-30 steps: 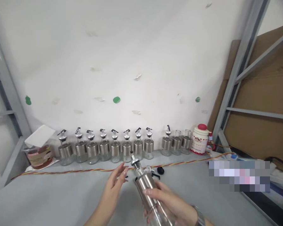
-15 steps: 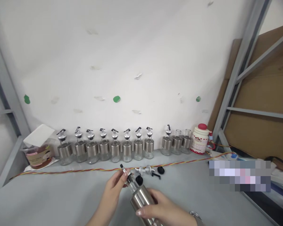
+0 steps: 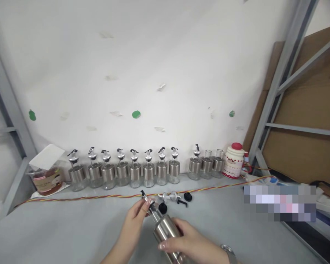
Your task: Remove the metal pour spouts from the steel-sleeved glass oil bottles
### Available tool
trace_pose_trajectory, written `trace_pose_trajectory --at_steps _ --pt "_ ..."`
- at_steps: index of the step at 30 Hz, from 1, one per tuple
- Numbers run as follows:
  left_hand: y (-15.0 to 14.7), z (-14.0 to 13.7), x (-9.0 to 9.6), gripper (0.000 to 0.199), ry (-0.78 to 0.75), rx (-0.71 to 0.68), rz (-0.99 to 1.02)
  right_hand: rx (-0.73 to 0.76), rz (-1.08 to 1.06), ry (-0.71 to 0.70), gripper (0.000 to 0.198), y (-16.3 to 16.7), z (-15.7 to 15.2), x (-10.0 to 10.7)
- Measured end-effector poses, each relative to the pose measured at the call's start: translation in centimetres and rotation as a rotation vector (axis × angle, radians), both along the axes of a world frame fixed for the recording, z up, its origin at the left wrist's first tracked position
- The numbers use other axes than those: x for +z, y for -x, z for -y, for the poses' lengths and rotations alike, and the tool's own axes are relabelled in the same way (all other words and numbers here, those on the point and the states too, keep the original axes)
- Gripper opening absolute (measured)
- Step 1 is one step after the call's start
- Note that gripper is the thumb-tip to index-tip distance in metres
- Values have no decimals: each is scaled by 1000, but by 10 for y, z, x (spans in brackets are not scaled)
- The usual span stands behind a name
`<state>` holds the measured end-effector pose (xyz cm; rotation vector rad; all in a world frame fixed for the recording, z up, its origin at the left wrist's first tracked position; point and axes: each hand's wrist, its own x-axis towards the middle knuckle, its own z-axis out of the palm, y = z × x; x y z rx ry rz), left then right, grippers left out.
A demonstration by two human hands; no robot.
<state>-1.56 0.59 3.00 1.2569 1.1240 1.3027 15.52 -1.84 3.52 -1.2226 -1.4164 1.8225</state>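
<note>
A glass oil bottle with a steel sleeve (image 3: 165, 228) is tilted above the table, its neck pointing away to the left. My right hand (image 3: 185, 238) wraps round the steel sleeve. At the neck, the fingers of my left hand (image 3: 139, 212) pinch the silver pour spout (image 3: 147, 199), which has a black tip. The spout sits in the bottle's mouth; how deep it goes is partly covered by my fingers. Just beyond the bottle lie a black round stopper (image 3: 162, 208), clear and silver spout parts (image 3: 169, 197), a black lever piece (image 3: 182, 202) and another black stopper (image 3: 187, 197).
Along the wall stands a row of steel-sleeved bottles (image 3: 135, 170) with spouts; two bottles (image 3: 206, 167) at the right have bare necks. A cream jar (image 3: 233, 163) with a red lid ends the row. A twisted cord (image 3: 99, 198) crosses the table. A plastic tub (image 3: 45, 181) stands left.
The black tip of the spout has turned slightly under my left fingers. Both hands keep their hold on the bottle, and the view has shifted a little.
</note>
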Motion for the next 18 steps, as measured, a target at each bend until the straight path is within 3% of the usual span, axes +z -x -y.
trace_pose_trajectory --at_steps 9,15,18 --pt "1 0 2 39 77 74 123 -19 -86 30 46 0 3 6" --pt "-1 3 10 36 163 -160 401 16 -232 151 40 0 6 14" --pt "1 5 13 30 160 -189 527 46 -317 230 36 -1 6 15"
